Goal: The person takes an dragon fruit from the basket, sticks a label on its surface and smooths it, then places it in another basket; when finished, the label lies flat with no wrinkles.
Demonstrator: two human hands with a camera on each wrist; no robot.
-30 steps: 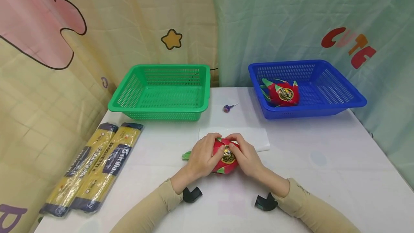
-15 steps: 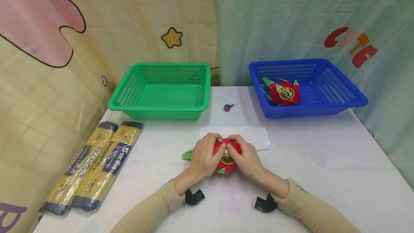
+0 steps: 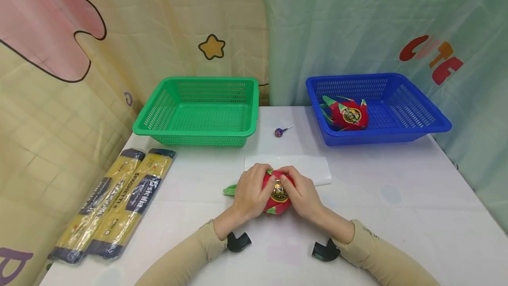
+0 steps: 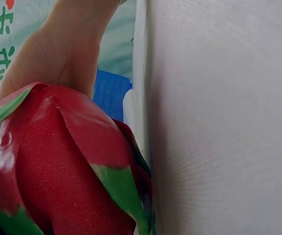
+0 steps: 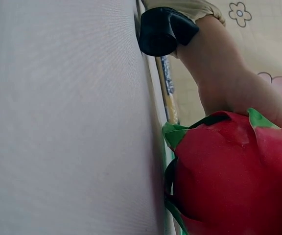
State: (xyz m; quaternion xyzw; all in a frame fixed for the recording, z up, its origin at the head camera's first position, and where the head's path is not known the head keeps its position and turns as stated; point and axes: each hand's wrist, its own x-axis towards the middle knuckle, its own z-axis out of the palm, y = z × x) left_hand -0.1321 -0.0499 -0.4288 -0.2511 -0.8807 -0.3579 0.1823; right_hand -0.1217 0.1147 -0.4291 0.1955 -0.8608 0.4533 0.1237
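Observation:
A red dragon fruit [image 3: 279,193] with green-tipped scales and a round black-and-gold sticker sits at the middle of the table. My left hand [image 3: 251,193] grips its left side, with green leaf tips poking out beyond the fingers. From the other side my right hand [image 3: 304,194] holds it, and both thumbs lie on top near the sticker. In the left wrist view the fruit's red skin [image 4: 72,156] fills the lower left; the right wrist view also has the fruit [image 5: 229,176] close up. The fruit's underside is hidden.
Behind the hands lies a flat white sheet [image 3: 313,169]. A green basket [image 3: 198,134] stands back left, a blue basket [image 3: 389,133] back right with another dragon fruit [image 3: 349,114] inside. A lollipop [image 3: 279,132] lies between them. Two spaghetti packs [image 3: 131,206] lie at left.
The right thumb shifted inward over the sticker and then back out, baring more of it. The left hand has edged slightly right. Both hands keep holding the dragon fruit.

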